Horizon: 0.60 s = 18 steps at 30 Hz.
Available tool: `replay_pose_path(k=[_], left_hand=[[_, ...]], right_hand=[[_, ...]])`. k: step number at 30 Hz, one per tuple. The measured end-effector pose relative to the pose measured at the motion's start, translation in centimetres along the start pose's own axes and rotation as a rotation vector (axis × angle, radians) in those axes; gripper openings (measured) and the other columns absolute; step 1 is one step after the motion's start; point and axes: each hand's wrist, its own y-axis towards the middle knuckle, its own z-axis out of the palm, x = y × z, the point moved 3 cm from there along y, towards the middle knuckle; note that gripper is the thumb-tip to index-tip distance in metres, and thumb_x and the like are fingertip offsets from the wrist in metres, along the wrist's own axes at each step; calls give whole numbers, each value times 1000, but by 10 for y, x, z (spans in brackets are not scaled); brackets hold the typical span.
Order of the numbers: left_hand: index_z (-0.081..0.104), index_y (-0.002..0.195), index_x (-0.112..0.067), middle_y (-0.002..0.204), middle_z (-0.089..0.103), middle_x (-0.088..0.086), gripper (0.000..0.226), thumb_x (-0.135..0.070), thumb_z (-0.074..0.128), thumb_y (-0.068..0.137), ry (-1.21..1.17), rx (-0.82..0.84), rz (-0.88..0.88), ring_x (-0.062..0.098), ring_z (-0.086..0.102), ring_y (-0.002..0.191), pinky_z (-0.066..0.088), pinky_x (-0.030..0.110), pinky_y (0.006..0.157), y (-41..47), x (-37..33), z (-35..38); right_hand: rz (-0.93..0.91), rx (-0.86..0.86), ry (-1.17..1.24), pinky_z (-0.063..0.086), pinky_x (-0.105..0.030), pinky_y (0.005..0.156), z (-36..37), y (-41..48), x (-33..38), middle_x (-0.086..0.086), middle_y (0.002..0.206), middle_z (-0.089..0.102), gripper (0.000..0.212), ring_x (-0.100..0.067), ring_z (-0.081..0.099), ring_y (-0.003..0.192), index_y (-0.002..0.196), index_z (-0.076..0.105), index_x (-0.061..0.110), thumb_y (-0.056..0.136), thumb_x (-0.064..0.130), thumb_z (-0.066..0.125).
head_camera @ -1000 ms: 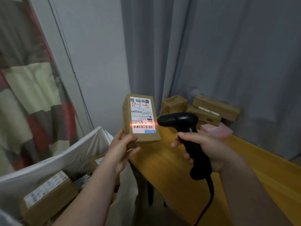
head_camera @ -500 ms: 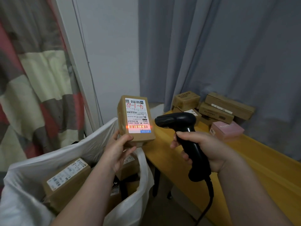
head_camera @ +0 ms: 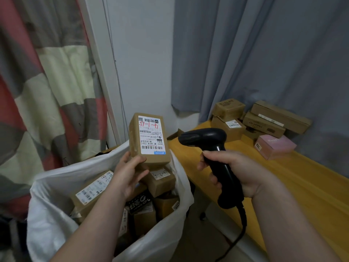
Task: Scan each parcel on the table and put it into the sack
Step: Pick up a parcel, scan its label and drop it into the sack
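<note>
Cardboard parcel [head_camera: 135, 142] upright, label [head_camera: 151, 136] facing viewer; hands: left [head_camera: 130, 174] grips it, right [head_camera: 243, 173] grips scanner [head_camera: 205, 137].

Brown parcel [head_camera: 149, 138], white sack [head_camera: 56, 214], black scanner [head_camera: 213, 152]

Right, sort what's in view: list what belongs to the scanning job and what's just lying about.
Job: parcel held in the left hand; scanner in the right hand; white sack with bagged parcels; stacked parcels and pink box waiting on the table.
Just there: grey curtain; patchwork curtain; white wall.
</note>
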Motion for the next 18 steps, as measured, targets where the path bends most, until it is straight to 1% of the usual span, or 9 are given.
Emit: replay_pose_path(k=[2,5,7,10,12,14,15,16,18], left_hand=[[53,133,-22,122,66,4,50,-9,63,86,13,-16,0,21,62,110,57,33,72,0,0,-10],[54,131,-23,119,66,3,47,-10,63,87,45,-25,1,22,61,111,57,33,73,-2,-2,-20],[52,133,-26,117,66,3,50,-12,64,87,85,-37,0,20,62,107,56,33,74,-6,-5,-26],[49,139,-26,117,64,2,57,-16,66,85,237,-76,23,15,61,97,52,31,68,-11,-10,-37],[56,132,-24,109,64,-1,49,-17,67,85,349,-85,27,14,58,93,49,32,68,-15,-13,-45],[67,110,-24,101,64,-1,26,-18,67,85,438,-66,-3,15,55,91,45,31,68,-18,-14,-52],[68,98,-26,97,63,-1,14,-20,66,86,491,-50,-24,16,55,90,44,31,68,-20,-14,-56],[68,92,-27,96,63,0,8,-22,65,86,552,-29,-51,17,54,89,43,30,68,-21,-13,-60],[68,97,-26,100,65,3,12,-30,64,87,666,15,-125,18,56,91,42,30,68,-22,-7,-67]], right_hand=[[-3,-6,0,45,-23,46,7,1,-1,-5,85,67,28,-13,55,53,87,64,8,73,32,65],[3,-22,8,46,-22,45,15,3,-3,-5,83,67,21,-12,55,52,94,62,7,85,26,62],[12,-43,23,46,-22,45,19,6,-7,-6,82,67,23,-12,56,52,102,60,6,88,23,62],[37,-67,24,46,-22,45,25,12,-14,-8,85,67,28,-13,56,52,109,58,6,88,23,64],[59,-72,26,46,-23,46,29,17,-21,-9,88,66,30,-14,56,54,111,58,7,87,24,66],[73,-76,29,45,-24,47,33,22,-27,-11,88,66,29,-15,56,55,111,59,8,87,23,66],[78,-77,29,45,-24,48,35,24,-30,-11,88,66,28,-15,56,55,111,60,8,88,23,66],[85,-76,29,44,-25,48,37,27,-33,-11,88,65,27,-15,55,55,111,60,9,88,22,66],[101,-69,32,43,-26,49,40,31,-40,-10,86,65,23,-15,54,54,107,61,10,88,22,66]])
